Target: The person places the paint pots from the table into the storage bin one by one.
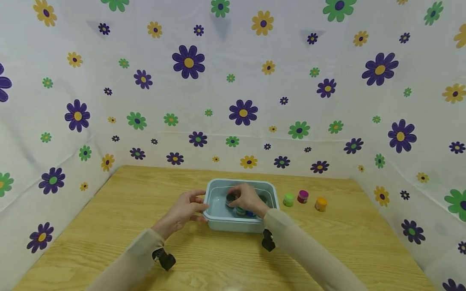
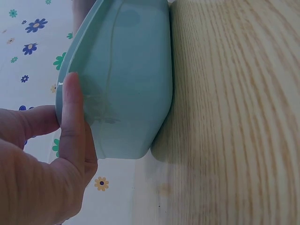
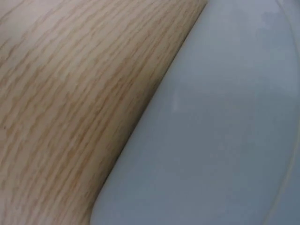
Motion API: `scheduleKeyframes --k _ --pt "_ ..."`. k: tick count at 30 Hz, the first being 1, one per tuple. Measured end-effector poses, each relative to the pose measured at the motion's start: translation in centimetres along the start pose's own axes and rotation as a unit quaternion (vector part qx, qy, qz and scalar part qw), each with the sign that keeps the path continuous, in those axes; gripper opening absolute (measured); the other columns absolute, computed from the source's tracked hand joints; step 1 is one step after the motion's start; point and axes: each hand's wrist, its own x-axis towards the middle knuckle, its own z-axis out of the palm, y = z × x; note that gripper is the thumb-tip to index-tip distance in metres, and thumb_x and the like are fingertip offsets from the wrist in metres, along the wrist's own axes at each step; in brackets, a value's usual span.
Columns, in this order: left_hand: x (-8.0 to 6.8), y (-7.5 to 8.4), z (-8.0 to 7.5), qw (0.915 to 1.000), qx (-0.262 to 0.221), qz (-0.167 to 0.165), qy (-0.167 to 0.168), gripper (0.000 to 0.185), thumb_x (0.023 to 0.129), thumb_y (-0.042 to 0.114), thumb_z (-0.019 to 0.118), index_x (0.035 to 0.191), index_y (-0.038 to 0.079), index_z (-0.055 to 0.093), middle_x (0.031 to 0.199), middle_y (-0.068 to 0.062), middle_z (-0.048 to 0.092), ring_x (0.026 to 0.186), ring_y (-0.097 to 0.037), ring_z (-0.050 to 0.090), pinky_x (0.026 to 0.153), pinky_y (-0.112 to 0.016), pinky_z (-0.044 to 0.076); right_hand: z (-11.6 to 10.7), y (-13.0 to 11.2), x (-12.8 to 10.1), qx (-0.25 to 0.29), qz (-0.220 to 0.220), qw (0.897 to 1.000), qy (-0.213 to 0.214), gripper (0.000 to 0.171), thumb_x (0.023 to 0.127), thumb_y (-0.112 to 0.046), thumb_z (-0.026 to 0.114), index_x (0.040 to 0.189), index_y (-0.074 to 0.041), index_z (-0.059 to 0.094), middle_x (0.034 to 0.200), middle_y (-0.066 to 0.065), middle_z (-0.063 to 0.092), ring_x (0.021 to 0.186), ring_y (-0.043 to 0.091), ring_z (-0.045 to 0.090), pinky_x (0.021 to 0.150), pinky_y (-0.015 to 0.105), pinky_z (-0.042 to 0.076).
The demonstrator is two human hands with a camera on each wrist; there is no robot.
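The pale blue plastic tub (image 1: 230, 226) sits on the wooden counter (image 1: 147, 185), its long axis running left to right. The right hand (image 1: 250, 198) reaches over the tub's near right part, its grip seemingly pinching a small dark jar (image 1: 229, 200) inside, left of the tub's middle; whether that jar touches the tub's floor, I cannot tell. A green jar (image 1: 240, 211) and something blue lie partly hidden beneath this hand. The left hand (image 1: 185, 209) grips the tub's left rim. Outside the tub's right end stand 3 jars: lime-green (image 1: 288, 200) nearest, then magenta (image 1: 302, 196), orange (image 1: 321, 204) farthest. The right hand is nearer them.
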Motion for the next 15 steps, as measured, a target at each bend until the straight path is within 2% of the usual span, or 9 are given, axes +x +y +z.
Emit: scheduleKeyframes --k 5,11,15 --pt "0.18 -0.05 0.0 1.0 0.004 0.001 0.001 0.056 0.093 -0.002 0.061 0.145 0.003 0.043 0.105 -0.014 0.055 0.092 -0.032 0.065 0.062 -0.032 0.062 -0.05 0.02 -0.1 0.0 0.004 1.0 0.007 0.036 0.078 -0.008 0.082 0.112 -0.004 0.073 0.102 0.01 0.071 0.084 0.015 0.06 0.075 0.031 0.053" --pt "0.11 -0.03 -0.01 1.0 0.007 0.003 -0.001 0.056 0.092 -0.001 0.063 0.145 0.003 0.044 0.105 -0.014 0.055 0.093 -0.032 0.065 0.063 -0.033 0.062 0.03 0.0 -0.18 -0.014 0.002 1.0 0.021 0.036 0.079 -0.01 0.082 0.112 -0.004 0.073 0.104 0.01 0.072 0.091 0.019 0.064 0.082 0.036 0.056" --pt "0.0 0.03 0.0 0.9999 0.009 0.004 -0.004 0.056 0.092 0.0 0.063 0.145 0.004 0.044 0.105 -0.014 0.055 0.092 -0.032 0.066 0.064 -0.033 0.062 0.1 -0.13 -0.25 -0.005 0.013 0.999 0.032 0.033 0.078 -0.009 0.082 0.11 -0.004 0.073 0.104 0.009 0.073 0.094 0.021 0.066 0.086 0.038 0.056"
